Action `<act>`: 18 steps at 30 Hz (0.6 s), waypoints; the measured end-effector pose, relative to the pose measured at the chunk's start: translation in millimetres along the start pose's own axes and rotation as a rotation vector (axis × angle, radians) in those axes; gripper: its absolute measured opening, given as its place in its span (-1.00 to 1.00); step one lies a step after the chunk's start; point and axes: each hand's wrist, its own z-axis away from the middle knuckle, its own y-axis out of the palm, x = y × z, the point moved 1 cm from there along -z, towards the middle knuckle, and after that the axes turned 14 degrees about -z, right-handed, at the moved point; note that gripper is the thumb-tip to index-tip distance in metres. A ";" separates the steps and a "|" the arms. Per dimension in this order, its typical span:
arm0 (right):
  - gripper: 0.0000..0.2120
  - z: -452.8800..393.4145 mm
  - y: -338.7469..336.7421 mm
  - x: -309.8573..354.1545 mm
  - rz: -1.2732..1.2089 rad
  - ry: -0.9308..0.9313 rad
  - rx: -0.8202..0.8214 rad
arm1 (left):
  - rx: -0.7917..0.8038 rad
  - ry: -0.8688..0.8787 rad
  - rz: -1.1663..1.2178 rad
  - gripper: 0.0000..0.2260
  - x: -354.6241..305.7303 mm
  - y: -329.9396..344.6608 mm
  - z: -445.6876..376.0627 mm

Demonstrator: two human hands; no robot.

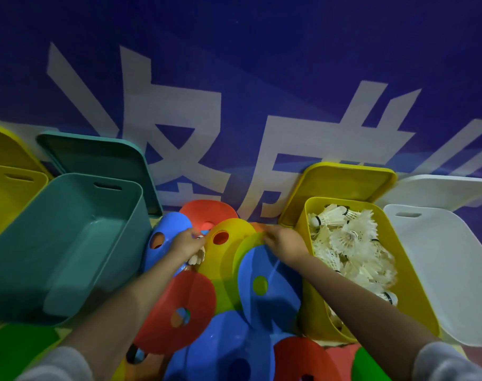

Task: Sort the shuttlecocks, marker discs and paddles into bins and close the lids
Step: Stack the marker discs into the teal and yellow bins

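Observation:
A heap of marker discs, red (pixel 179 312), blue (pixel 267 287) and yellow (pixel 228 243), fills the middle between the bins. My left hand (pixel 186 242) reaches into the heap and is closed around a white shuttlecock (pixel 197 258) lying among the discs. My right hand (pixel 282 243) pinches the far edge of a yellow-green disc (pixel 248 243). A yellow bin (pixel 415 276) to the right holds several white shuttlecocks (pixel 349 243). No paddles are in view.
An empty teal bin (pixel 69 303) stands to the left, its lid (pixel 102 155) leaning behind it. A yellow bin (pixel 6 196) is at the far left, a white bin (pixel 454 270) at the far right. Lids lean against a blue banner wall (pixel 234 78).

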 end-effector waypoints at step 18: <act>-0.65 63.8 -129.2 -44.8 -0.467 0.132 -0.808 | -0.388 0.320 0.540 -0.83 -101.0 1.8 121.7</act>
